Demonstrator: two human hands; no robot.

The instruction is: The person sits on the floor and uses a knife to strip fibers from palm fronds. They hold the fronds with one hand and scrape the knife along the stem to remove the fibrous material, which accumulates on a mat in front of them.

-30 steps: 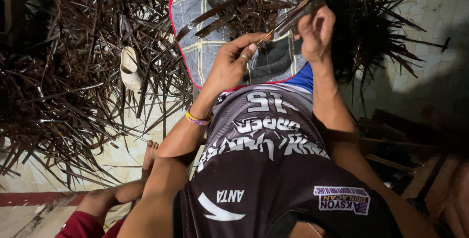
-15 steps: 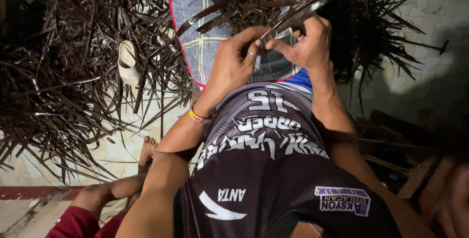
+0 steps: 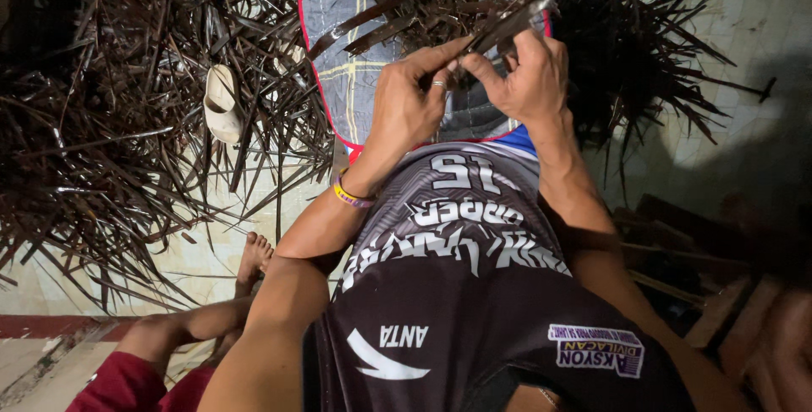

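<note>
Both hands are working on one long, dark brown dried leaf strip (image 3: 507, 27), which is lying slantwise above the lap. The left hand (image 3: 406, 103), wearing a ring, is pinching the strip's near end between thumb and forefinger, the remaining fingers curled loosely. The right hand (image 3: 529, 78) is closing thumb and fingertips around the same strip just beside the left, so the two grips are almost touching; whether it is also holding a small tool I cannot tell, since the fingers are hiding that spot. From there the strip is running up and away toward the far right edge of the grey checked cloth with a red border (image 3: 355, 82) that is covering the person's lap.

Several more dark strips are lying across the far end of that cloth. A yellow and purple wristband (image 3: 351, 196) is sitting on the left wrist.

Judging by how things lie, the work is looking far from finished: a large heap of dark dried leaf blades (image 3: 110, 124) is spreading over the pale tiled floor (image 3: 203, 251) to the left, with a pale sandal (image 3: 222, 103) resting in it, and a second dark pile (image 3: 643, 57) is fanning out to the right. Which pile is worked and which is waiting, the view is not showing. Another person's bare foot (image 3: 254, 255) is resting at the heap's near edge.
</note>
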